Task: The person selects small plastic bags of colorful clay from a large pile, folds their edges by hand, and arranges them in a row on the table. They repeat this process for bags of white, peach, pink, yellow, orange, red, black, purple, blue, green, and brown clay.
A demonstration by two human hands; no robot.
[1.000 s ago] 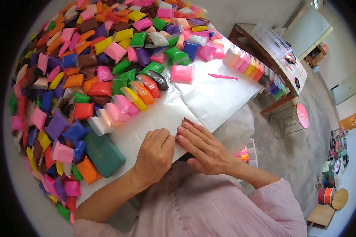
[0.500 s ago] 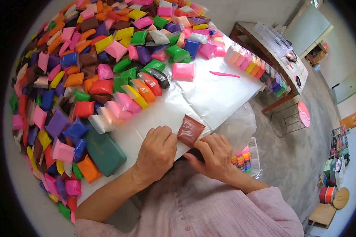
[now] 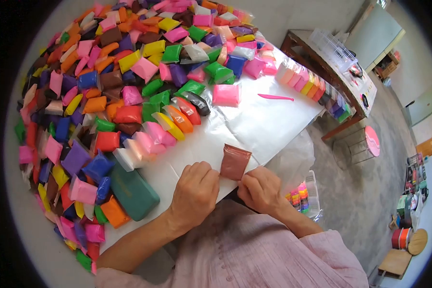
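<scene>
A brown clay packet (image 3: 235,162) in clear wrapping is held up between my two hands at the near edge of the table. My left hand (image 3: 193,189) is closed at the packet's left side, its fingers curled in. My right hand (image 3: 261,188) pinches the lower right corner. Just beyond lies a row of packets: a yellow one (image 3: 168,126), an orange one (image 3: 178,118), a red one (image 3: 187,110) and a black one (image 3: 197,102). A pink packet (image 3: 226,95) lies apart on the silvery table sheet (image 3: 264,124).
A large heap of coloured packets (image 3: 96,105) fills the left. Near my left forearm is a dark green case (image 3: 133,194). A pink modelling tool (image 3: 276,97) lies at the back right, near a row of bagged packets (image 3: 307,85). A basket (image 3: 313,194) and a stool (image 3: 371,141) stand right.
My right hand has closed from a looser, spread grip into a pinch on the packet's corner. The brown packet has turned more upright and flatter. The view has shifted slightly.
</scene>
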